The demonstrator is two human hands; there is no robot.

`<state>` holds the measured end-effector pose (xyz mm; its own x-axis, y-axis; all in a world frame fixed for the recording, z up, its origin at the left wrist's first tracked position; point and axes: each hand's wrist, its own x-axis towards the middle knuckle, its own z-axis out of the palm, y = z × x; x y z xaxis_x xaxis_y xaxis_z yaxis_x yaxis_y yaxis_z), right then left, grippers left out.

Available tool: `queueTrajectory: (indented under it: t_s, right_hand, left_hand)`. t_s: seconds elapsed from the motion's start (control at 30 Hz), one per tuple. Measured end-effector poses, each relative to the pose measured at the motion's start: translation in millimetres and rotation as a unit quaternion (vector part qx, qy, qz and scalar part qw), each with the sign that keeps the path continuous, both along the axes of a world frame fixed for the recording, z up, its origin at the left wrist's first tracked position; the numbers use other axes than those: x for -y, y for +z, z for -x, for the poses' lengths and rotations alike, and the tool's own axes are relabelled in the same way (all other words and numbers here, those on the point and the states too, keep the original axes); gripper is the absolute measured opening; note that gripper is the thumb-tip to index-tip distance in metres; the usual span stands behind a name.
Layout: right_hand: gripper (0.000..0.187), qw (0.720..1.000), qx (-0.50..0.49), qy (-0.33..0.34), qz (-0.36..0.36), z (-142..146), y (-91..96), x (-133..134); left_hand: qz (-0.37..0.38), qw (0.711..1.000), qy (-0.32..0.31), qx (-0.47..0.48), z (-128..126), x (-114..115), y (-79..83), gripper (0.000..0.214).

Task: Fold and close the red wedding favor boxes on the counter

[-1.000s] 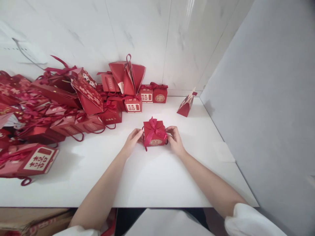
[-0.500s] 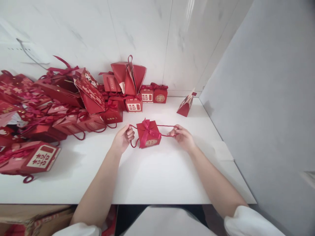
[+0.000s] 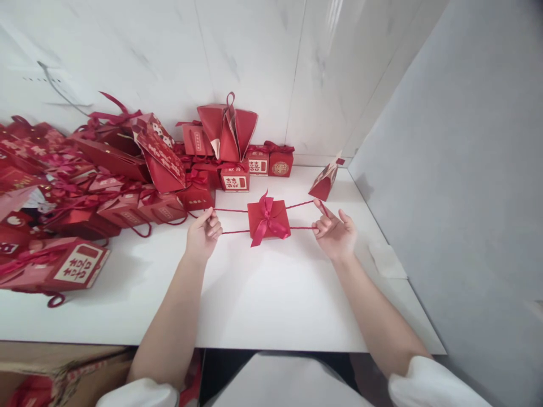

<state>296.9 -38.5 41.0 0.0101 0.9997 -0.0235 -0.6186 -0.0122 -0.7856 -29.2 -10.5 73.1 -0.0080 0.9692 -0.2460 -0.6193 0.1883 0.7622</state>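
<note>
Between my hands is a small red gift box point(image 3: 259, 219) with a pink ribbon bow point(image 3: 270, 219) tied on its top. Dark red cord handles run out from both sides of it, pulled taut. My left hand point(image 3: 205, 230) is closed around the left cord point(image 3: 233, 232). On the other side, my right hand point(image 3: 336, 229) has the right cord point(image 3: 302, 228) looped over its curled fingers, with the thumb held apart. The box's underside is hidden, so I cannot tell whether it touches the table.
Many red gift boxes point(image 3: 123, 209) crowd the white table point(image 3: 271, 305) on the left and along the marbled wall. One small triangular box point(image 3: 324, 182) stands alone at the back right. A grey partition point(image 3: 466, 169) borders the right side. An open cardboard carton point(image 3: 55, 362) is at lower left.
My hands have moved farther apart, drawing both cords straight. The box has tipped, showing more of its top and less of its front. My right thumb has opened away from the fingers.
</note>
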Motion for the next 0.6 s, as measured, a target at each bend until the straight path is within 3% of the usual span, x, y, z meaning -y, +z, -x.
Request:
queueTrajectory:
  t_s: [0.3, 0.4, 0.47, 0.53, 0.6]
  right_hand:
    - [0.050, 0.999, -0.029, -0.018, 0.010, -3.4, -6.5, -4.3]
    - [0.050, 0.994, 0.098, -0.035, 0.043, -0.8, -15.5, -10.6]
    - [0.049, 0.977, 0.189, -0.072, 0.060, 3.7, -23.6, -14.5]
    - [0.046, 0.963, 0.232, -0.123, 0.059, 11.0, -30.9, -14.5]
    - [0.050, 0.948, 0.269, -0.168, 0.019, 21.5, -36.0, -8.9]
  left_hand:
    - [0.026, 0.996, 0.018, -0.089, 2.9, -2.6, -1.3, 0.018]
    - [0.042, 0.987, 0.010, -0.153, 6.6, -4.4, -8.3, 0.016]
    - [0.041, 0.978, 0.040, -0.200, 7.1, -6.1, -16.0, 0.010]
    - [-0.012, 0.960, 0.088, -0.265, 3.9, -6.7, -24.6, 0.019]
    - [-0.133, 0.922, 0.094, -0.351, -4.0, -4.7, -33.4, 0.040]
